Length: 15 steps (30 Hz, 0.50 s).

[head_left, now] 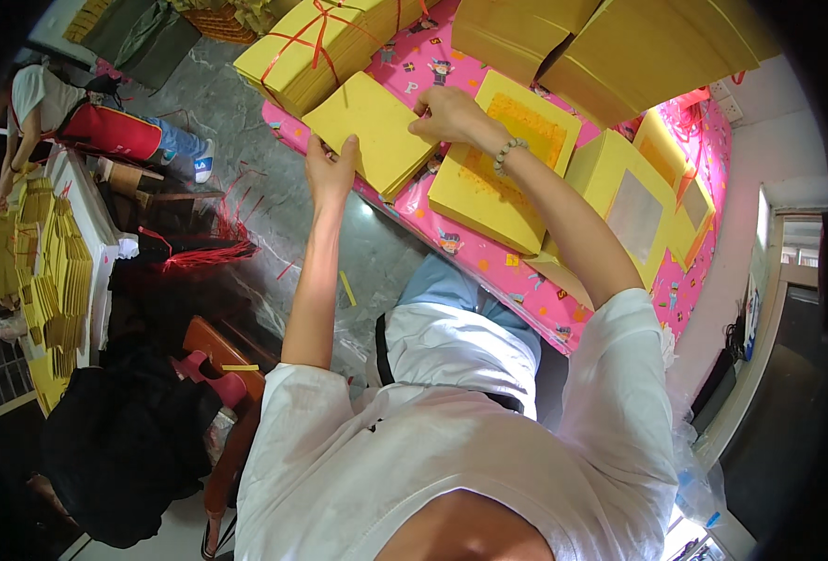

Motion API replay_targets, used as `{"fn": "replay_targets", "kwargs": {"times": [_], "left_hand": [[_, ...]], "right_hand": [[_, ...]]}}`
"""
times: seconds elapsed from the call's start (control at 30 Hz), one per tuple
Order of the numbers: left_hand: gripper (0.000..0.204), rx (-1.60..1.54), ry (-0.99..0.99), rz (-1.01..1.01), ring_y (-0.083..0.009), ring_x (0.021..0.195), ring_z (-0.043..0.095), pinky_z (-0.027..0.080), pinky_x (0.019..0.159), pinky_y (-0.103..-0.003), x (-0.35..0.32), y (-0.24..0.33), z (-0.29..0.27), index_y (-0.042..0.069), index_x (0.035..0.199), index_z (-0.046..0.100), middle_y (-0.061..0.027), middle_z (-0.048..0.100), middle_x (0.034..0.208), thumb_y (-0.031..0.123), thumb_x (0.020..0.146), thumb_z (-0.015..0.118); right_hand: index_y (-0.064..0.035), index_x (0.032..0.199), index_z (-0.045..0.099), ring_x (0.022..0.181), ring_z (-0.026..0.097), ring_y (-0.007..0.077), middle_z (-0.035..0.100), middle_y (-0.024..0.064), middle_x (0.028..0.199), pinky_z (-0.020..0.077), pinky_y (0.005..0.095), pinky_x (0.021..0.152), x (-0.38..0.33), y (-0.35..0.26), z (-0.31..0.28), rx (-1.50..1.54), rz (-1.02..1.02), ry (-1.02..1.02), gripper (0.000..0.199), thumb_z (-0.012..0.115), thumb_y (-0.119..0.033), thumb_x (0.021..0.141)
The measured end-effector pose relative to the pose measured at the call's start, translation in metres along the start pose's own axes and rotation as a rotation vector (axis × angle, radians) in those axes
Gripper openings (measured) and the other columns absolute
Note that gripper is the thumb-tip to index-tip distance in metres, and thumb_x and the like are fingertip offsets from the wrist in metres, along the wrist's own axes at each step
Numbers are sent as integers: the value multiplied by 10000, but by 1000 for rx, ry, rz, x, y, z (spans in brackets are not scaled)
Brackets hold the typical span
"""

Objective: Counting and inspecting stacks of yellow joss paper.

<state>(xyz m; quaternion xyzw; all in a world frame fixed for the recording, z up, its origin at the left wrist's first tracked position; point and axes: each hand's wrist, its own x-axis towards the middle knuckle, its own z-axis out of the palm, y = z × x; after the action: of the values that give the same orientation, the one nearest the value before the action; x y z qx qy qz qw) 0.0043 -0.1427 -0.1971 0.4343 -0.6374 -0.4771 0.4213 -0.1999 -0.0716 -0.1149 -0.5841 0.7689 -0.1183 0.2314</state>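
Note:
A stack of yellow paper sheets (372, 126) lies on the pink patterned tablecloth (404, 217), near the table's left edge. My left hand (331, 170) holds its near left side, thumb on top and fingers along the edge. At its right side is my right hand (453, 116), with fingers bent and pressed together at the sheets' edge; the fingertips are partly hidden. A beaded bracelet (505, 155) circles my right wrist. Under my right forearm sits another yellow stack (489, 201) with an orange-speckled square on top.
Behind is a yellow bundle tied with red string (292, 56); large yellow stacks (657, 56) stand at back right. Another stack with a grey panel (636, 215) is to the right. A co-worker (49, 107) stands at far left by a table of yellow bundles (54, 271). Red strings (217, 252) hang nearby.

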Motion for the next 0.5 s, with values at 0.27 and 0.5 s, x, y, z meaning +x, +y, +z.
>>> {"fn": "replay_targets", "kwargs": {"times": [0.27,0.5], "left_hand": [[279,-84,-16,-58,-61,596,435,364,520,-232,3,-7,-2,-4,926,558,-6,573,754,172,772,712],[284,-114,-69,-99,-51,602,445,365,516,-211,-2,7,-3,-12,952,546,-15,576,790,142,779,709]], "right_hand": [[-14,931,681,801,654,267,679,150,845,503,362,729,0,-2,-8,46,6,-36,340,684,-287,729],[-47,965,664,882,639,272,674,125,907,492,378,769,0,-3,-5,-12,49,-26,343,691,-295,729]]}}
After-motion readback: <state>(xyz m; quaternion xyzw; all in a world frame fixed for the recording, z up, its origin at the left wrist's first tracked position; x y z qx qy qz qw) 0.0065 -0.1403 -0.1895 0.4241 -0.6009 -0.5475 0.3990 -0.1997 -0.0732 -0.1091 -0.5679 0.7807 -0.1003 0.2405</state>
